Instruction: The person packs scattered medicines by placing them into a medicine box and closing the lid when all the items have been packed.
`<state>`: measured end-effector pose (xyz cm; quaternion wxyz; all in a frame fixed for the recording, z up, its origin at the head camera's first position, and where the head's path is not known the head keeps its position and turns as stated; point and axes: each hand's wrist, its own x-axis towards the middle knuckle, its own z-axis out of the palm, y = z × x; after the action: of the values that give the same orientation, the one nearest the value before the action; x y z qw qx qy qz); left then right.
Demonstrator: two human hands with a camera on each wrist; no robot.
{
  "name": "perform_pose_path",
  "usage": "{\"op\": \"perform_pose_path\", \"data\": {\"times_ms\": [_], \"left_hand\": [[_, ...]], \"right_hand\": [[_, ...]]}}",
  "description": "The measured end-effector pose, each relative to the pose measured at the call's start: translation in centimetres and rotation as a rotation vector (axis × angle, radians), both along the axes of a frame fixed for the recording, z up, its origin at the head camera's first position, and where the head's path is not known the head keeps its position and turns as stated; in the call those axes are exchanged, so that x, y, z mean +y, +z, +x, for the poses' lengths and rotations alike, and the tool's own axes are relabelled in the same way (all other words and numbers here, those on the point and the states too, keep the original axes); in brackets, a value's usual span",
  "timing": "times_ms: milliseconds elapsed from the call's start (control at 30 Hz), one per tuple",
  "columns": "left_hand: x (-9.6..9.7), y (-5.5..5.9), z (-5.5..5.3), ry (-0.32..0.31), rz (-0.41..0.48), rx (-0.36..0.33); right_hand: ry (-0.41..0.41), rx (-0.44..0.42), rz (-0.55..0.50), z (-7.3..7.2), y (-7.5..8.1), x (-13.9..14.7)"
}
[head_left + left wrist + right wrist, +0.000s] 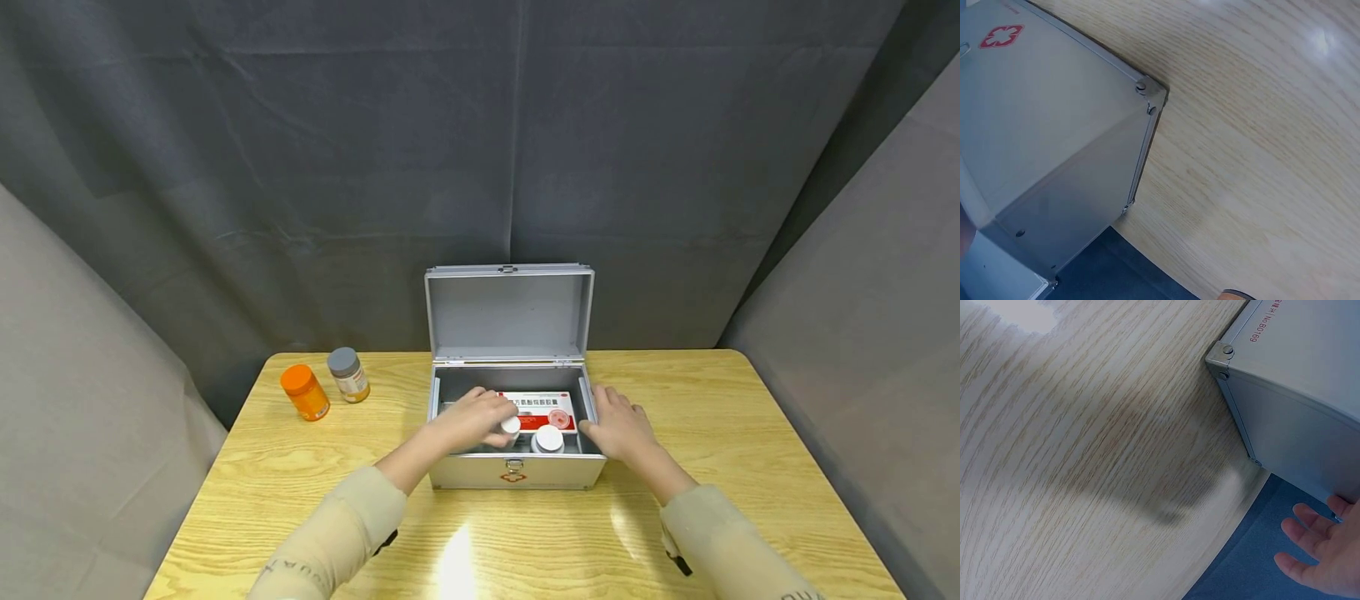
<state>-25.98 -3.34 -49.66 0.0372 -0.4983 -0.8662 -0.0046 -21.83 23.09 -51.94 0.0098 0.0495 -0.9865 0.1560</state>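
Note:
A silver metal first-aid case stands with its lid raised. Inside it are a white and red medicine box and a white-capped bottle. My left hand reaches into the case and pinches a second white-capped bottle between thumb and fingers; the fingers hide part of it. Against the case's right rim rests my right hand. In the right wrist view that hand's fingers are spread beside the case wall. The left wrist view shows mainly the case's outside.
At the table's back left stand an orange bottle with an orange cap and a grey-capped bottle. The wooden table ends at a dark grey curtain behind. Light grey fabric walls flank both sides.

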Motion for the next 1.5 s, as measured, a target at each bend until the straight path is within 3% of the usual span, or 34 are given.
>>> {"op": "perform_pose_path", "data": {"times_ms": [367,533,1133,1500], "left_hand": [[0.7,-1.0,-0.7,-0.085,-0.056,-0.029],[0.8,-1.3,-0.7,-0.107,-0.104,-0.008],[1.1,-1.8,-0.9,-0.112,-0.202,0.006],[1.2,-2.1,-0.8,-0.129,-0.200,0.006]], "right_hand": [[-0.001,-0.010,-0.011,0.0,0.1,-0.1],[-0.002,-0.003,-0.012,0.0,0.0,0.0],[-0.002,-0.016,-0.012,-0.1,-0.1,0.0],[-0.003,-0.023,-0.010,0.0,0.1,0.1]]}}
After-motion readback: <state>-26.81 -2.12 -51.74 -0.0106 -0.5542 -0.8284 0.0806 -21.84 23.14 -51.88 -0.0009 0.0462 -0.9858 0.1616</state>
